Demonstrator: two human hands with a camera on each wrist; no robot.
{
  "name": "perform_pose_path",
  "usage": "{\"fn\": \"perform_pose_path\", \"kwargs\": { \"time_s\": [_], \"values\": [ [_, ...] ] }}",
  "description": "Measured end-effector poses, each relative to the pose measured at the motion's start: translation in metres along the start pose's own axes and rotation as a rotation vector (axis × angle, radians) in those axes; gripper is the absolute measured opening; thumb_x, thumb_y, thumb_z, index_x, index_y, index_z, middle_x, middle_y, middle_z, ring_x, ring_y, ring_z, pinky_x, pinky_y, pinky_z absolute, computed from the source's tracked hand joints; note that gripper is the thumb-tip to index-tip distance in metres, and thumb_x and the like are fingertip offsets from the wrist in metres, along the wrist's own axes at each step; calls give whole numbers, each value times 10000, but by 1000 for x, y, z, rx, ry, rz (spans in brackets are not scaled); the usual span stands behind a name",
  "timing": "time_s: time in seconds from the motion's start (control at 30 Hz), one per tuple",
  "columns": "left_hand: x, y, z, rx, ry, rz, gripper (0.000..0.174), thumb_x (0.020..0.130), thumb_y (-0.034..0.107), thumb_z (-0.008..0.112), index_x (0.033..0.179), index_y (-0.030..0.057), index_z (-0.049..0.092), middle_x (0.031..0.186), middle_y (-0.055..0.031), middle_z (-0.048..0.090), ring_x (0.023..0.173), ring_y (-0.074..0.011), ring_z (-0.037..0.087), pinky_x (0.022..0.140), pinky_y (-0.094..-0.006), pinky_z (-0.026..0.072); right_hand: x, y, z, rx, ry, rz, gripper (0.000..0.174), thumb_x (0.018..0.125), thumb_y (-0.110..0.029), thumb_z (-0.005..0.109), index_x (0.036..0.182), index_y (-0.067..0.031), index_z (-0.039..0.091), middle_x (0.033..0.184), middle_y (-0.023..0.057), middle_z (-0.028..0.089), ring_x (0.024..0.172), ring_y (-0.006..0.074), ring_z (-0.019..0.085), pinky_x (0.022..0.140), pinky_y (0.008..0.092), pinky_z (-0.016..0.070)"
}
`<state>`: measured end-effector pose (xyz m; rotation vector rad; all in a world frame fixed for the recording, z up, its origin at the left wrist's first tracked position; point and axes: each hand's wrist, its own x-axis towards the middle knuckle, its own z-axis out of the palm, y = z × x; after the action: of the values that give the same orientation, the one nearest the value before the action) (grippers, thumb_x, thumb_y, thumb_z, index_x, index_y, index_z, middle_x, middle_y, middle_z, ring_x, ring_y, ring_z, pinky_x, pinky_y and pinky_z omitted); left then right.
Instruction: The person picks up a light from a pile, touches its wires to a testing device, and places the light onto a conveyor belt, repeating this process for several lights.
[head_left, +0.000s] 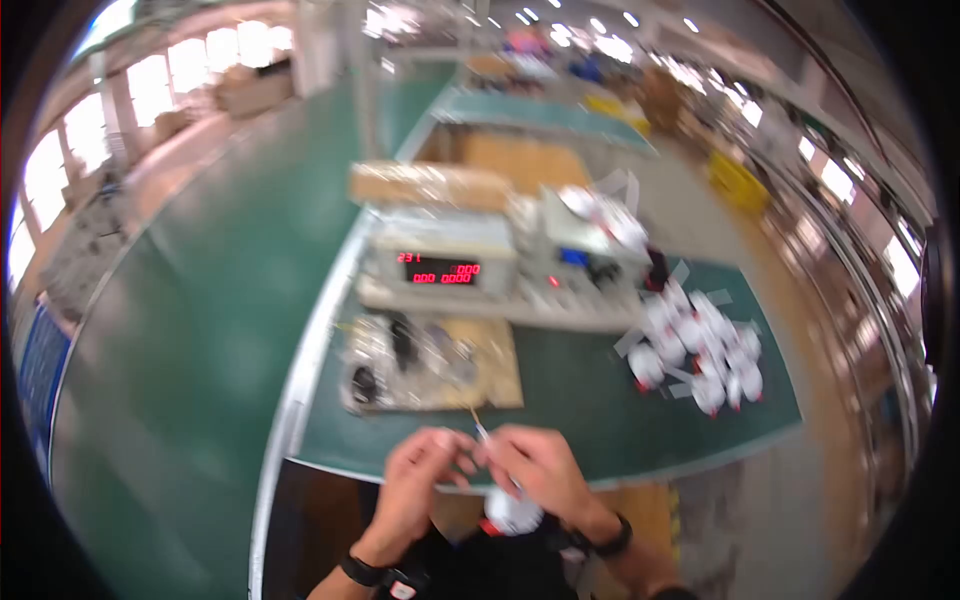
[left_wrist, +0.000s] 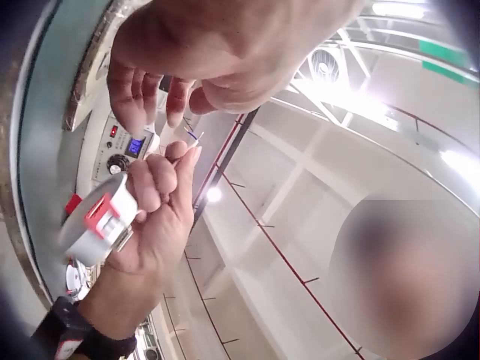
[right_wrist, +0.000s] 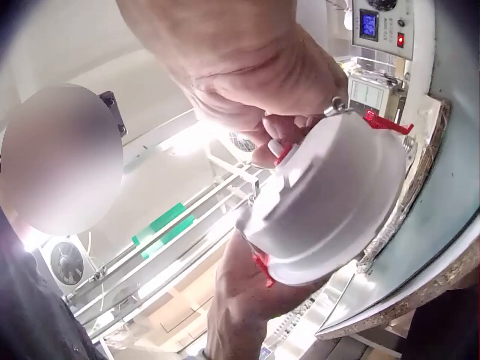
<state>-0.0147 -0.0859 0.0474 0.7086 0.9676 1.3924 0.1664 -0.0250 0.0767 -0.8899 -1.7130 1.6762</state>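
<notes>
My right hand point(head_left: 540, 470) pinches a thin wire point(head_left: 482, 431) between thumb and fingers, its fine ends sticking up past the fingertips. Below that hand hangs a white round housing point(right_wrist: 330, 195) with red clips, also seen under the right hand in the head view. In the left wrist view, the bluish and pale wire ends point(left_wrist: 196, 137) poke out above the right hand's thumb. My left hand point(head_left: 425, 475) is held just left of the wire, its fingers relaxed and loosely bent, with a small gap to the wire ends in the left wrist view.
A meter with red digits point(head_left: 445, 238) and a box with a blue display point(head_left: 590, 255) stand on a shelf. Before them lies a cardboard sheet point(head_left: 495, 365) with plastic-wrapped parts. A pile of white housings point(head_left: 700, 345) with red clips sits on the green table point(head_left: 570, 375).
</notes>
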Motion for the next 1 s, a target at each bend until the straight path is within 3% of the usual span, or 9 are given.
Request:
{"fn": "perform_pose_path", "kwargs": {
  "time_s": [0.1, 0.23, 0.3, 0.33, 0.37, 0.5, 0.63, 0.77, 1.0],
  "values": [
    [-1, -23, 15, 76, -61, 21, 338, 1063, 283, 521, 1256, 13, 583, 1056, -52, 660, 964, -127, 628, 814, -266, 518, 17, 3, -3, 160, 24, -37, 301, 1077, -226, 489, 1033, 12, 668, 711, 1, 619, 573, 42, 506, 497, 220, 391],
    [7, -45, 17, 228, -251, -139, 449, 993, 154, 648, 1394, 21, 496, 1081, -66, 656, 954, -147, 663, 832, -271, 548, 37, 16, -10, 220, 73, 19, 320, 1069, -258, 516, 1106, 22, 666, 774, 10, 644, 589, 37, 539, 520, 193, 437],
    [19, -25, 24, -12, -327, -377, 548, 946, 102, 698, 1423, 7, 447, 1136, -107, 661, 957, -209, 707, 800, -317, 613, 49, 19, -18, 236, 107, 58, 322, 1064, -269, 528, 1101, 16, 673, 766, 15, 649, 576, 42, 557, 504, 195, 442],
    [25, -26, 20, -26, -373, -358, 568, 946, 96, 677, 1432, 0, 400, 1217, -147, 650, 966, -300, 730, 746, -374, 653, 55, 23, -20, 223, 127, 82, 323, 1062, -273, 533, 1097, 14, 676, 761, 17, 651, 565, 43, 561, 490, 197, 439],
    [30, -25, 17, -84, -404, -374, 599, 942, 81, 672, 1456, 8, 373, 1211, -147, 651, 993, -303, 724, 762, -368, 651, 61, 27, -23, 200, 155, 103, 323, 1061, -277, 537, 1092, 11, 679, 756, 20, 654, 554, 44, 564, 476, 200, 436],
    [45, -48, 20, -167, -305, -395, 578, 925, 63, 688, 1423, 13, 399, 1200, -143, 650, 1003, -306, 722, 762, -357, 653, 81, 44, -34, 91, 155, 158, 321, 1051, -257, 552, 1001, 30, 688, 716, 34, 653, 553, 68, 587, 484, 225, 465],
    [55, -46, 21, -167, -231, -407, 529, 919, 36, 686, 1381, 12, 431, 1189, -143, 657, 997, -323, 725, 744, -345, 657, 105, 59, -45, -107, 95, 188, 353, 1041, -301, 560, 925, 7, 687, 675, 19, 627, 502, 35, 484, 448, 215, 376],
    [62, -37, 13, -143, -244, -444, 495, 915, 31, 690, 1353, 13, 458, 1178, -136, 661, 989, -327, 727, 773, -355, 655, 116, 58, -39, 103, 22, 293, 364, 1035, -323, 559, 846, -22, 637, 624, 16, 575, 497, 37, 438, 448, 219, 334],
    [76, -29, 2, -208, -251, -474, 455, 917, 23, 685, 1326, 15, 485, 1179, -135, 659, 1013, -333, 718, 809, -384, 651, 136, 71, -40, 25, 9, 267, 374, 1029, -307, 546, 829, -2, 627, 617, 13, 560, 510, 75, 470, 464, 260, 377]
  ]
}}
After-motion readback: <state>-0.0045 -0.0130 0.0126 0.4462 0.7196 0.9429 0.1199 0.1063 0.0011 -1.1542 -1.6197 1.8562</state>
